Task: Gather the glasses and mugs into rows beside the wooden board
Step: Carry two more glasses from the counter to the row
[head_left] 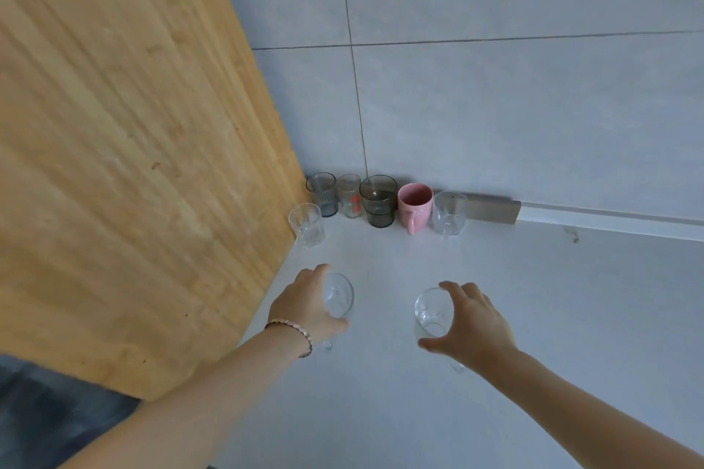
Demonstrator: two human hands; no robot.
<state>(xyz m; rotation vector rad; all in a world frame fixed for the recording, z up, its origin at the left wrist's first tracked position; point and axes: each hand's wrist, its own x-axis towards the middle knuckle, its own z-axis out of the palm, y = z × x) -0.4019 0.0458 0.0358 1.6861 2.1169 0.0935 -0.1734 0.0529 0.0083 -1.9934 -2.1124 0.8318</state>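
A large wooden board (pixel 125 133) leans at the left. Against the back wall stands a row: a grey ribbed glass (pixel 322 193), a clear glass with red print (pixel 350 196), a smoky dark glass (pixel 378 201), a pink mug (pixel 414 206) and a clear glass mug (pixel 449 211). In front of that row, beside the board, stands a clear tumbler (pixel 307 225). My left hand (pixel 304 303) grips a clear glass mug (pixel 339 293) just off the board's edge. My right hand (pixel 470 320) grips another clear glass mug (pixel 432 312) over the counter.
The white counter (pixel 495 278) runs to the right and toward me. A tiled wall (pixel 495 107) rises behind the row, with a grey strip (pixel 491 207) along its foot. A dark floor shows at the lower left.
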